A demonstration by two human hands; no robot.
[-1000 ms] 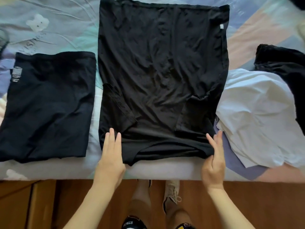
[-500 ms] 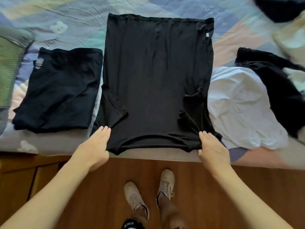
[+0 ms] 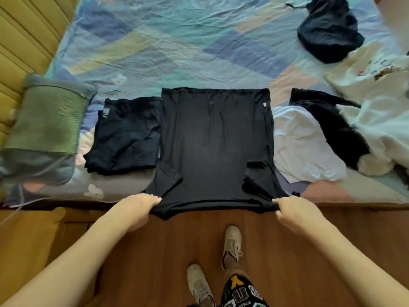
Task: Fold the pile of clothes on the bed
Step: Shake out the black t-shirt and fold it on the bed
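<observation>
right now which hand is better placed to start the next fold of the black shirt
Neither clearly: left hand and right hand each grip a near corner of the black shirt, evenly spaced. The fold away across the bed likely needs both.

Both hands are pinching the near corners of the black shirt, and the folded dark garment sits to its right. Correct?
Not quite. The head view shows the folded dark garment on the left of the black shirt. Both hands, left hand and right hand, do pinch its near corners.
</observation>
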